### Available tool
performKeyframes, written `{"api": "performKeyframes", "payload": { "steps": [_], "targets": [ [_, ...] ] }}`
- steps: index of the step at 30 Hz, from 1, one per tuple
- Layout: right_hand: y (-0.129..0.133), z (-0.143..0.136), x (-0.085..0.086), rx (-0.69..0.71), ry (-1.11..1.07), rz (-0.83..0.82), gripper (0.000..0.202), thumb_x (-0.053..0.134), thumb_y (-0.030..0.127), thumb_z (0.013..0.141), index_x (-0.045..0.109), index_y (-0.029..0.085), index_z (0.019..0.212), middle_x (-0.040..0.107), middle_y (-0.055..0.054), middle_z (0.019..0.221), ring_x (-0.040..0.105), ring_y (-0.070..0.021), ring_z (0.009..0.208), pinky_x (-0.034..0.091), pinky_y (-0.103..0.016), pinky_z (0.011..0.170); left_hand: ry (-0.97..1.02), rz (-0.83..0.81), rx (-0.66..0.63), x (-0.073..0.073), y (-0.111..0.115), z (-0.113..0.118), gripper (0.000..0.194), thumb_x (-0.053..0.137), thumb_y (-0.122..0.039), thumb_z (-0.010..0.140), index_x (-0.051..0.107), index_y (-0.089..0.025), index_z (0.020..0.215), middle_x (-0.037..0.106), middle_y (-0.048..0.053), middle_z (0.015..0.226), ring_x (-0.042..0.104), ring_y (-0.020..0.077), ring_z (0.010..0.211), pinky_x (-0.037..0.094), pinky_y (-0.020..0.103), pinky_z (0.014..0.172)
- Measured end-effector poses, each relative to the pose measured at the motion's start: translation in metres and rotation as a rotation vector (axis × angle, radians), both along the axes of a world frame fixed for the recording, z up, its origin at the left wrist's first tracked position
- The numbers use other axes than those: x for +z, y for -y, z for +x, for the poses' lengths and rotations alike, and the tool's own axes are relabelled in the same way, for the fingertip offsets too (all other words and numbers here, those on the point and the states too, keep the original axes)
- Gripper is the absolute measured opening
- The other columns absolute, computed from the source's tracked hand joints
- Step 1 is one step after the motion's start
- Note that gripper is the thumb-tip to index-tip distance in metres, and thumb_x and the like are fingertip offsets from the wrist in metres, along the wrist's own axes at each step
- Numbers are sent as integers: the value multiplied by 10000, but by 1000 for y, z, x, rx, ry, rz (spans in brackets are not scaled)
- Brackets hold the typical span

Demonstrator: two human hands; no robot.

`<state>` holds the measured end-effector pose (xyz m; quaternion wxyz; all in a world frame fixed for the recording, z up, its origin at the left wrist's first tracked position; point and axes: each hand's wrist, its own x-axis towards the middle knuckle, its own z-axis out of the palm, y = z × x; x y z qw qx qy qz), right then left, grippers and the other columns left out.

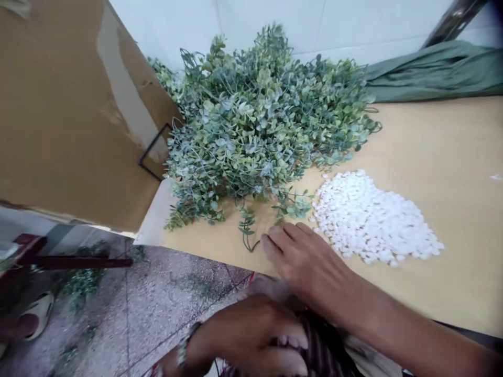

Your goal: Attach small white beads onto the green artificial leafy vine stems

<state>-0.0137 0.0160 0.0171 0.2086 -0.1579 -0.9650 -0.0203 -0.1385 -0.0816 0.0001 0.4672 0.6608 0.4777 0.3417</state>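
Plainly, the big heap of green artificial leafy sprigs [263, 125] at upper centre could drag or tangle if one stem is tugged. The pile of small white plastic pieces [373, 217], centre right, could scatter off the tan wooden tabletop [451, 157] if the right hand [306, 259], flat with fingers spread beside a loose sprig, sweeps sideways. The left hand [251, 335], bottom centre, is curled around something unclear. White tiled wall above; speckled floor lower left.

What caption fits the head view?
Right hand reaches to leafy sprigs beside white pieces on tan table.
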Motion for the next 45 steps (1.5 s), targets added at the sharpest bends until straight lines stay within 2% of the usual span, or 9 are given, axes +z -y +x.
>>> {"api": "performKeyframes", "payload": {
  "steps": [1, 5, 7, 12, 19, 25, 29, 35, 45],
  "targets": [
    [1, -7, -3, -13, 27, 22, 167, 585, -36, 766, 634, 124, 771, 615, -71, 730, 532, -228, 689, 419, -359, 611, -32, -3, -108, 8, 6, -10, 119, 615, -288, 845, 675, -231, 760, 718, 43, 715, 670, 184, 656, 513, 254, 623],
    [9, -13, -12, 1, -16, 86, 149, 616, -4, 736, 602, 141, 701, 562, -51, 668, 483, -219, 667, 362, -350, 623, -401, 243, 645, 17, 16, -36, 122, 554, -268, 883, 631, -182, 924, 663, 77, 807, 620, 205, 749, 491, 314, 700],
    [14, -8, -14, -2, -31, 90, 152, 586, 6, 763, 589, 152, 720, 552, -46, 691, 463, -216, 679, 346, -353, 647, -490, 233, 755, 10, 9, -37, 224, 607, -322, 843, 624, -155, 990, 662, 102, 865, 618, 240, 808, 495, 370, 756],
    [25, 7, -11, 0, -106, 14, 151, 503, 73, 884, 617, 145, 815, 551, -40, 728, 444, -207, 707, 353, -364, 708, -291, 78, 770, 3, -8, -23, 341, 605, -275, 811, 583, -174, 1136, 661, 50, 870, 632, 206, 814, 506, 347, 790],
    [35, 36, -2, 81, -188, 91, 310, 356, 73, 964, 661, 129, 978, 690, -63, 904, 536, -195, 886, 389, -400, 946, 499, -219, 609, 5, -6, 1, 344, 665, -188, 780, 589, -189, 1116, 692, 38, 887, 651, 157, 833, 516, 246, 766],
    [45, 75, -14, -97, -280, 73, 244, 507, 134, 932, 612, 169, 1150, 652, -92, 1142, 533, -234, 1135, 392, -464, 1058, 908, -407, 468, -2, -8, 40, 277, 681, -264, 795, 557, -216, 1037, 574, -55, 644, 465, 60, 415, 367, 170, 400],
    [61, 100, -32, -335, -589, -31, 505, 678, 171, 820, 539, 246, 1300, 575, -100, 1229, 555, -279, 1138, 477, -490, 980, 882, -437, 530, 4, -17, 59, 336, 693, -231, 743, 505, -217, 1021, 597, -37, 745, 455, 54, 449, 330, 165, 393],
    [81, 112, -52, -522, -909, -666, 380, 572, 163, 898, 563, 248, 1267, 596, -69, 1009, 603, -175, 819, 544, -340, 720, 803, -359, 464, -3, -33, 90, 328, 610, -178, 787, 478, -206, 1085, 580, -37, 748, 444, 63, 509, 361, 175, 455],
    [76, 122, -56, -534, -958, -415, 268, 582, 112, 872, 660, 260, 1081, 635, -52, 988, 621, -194, 931, 535, -341, 796, 640, -35, 355, -28, -52, 143, 382, 568, -129, 823, 513, -210, 1192, 631, 67, 1156, 588, 179, 1035, 435, 307, 939]
  ]
}}
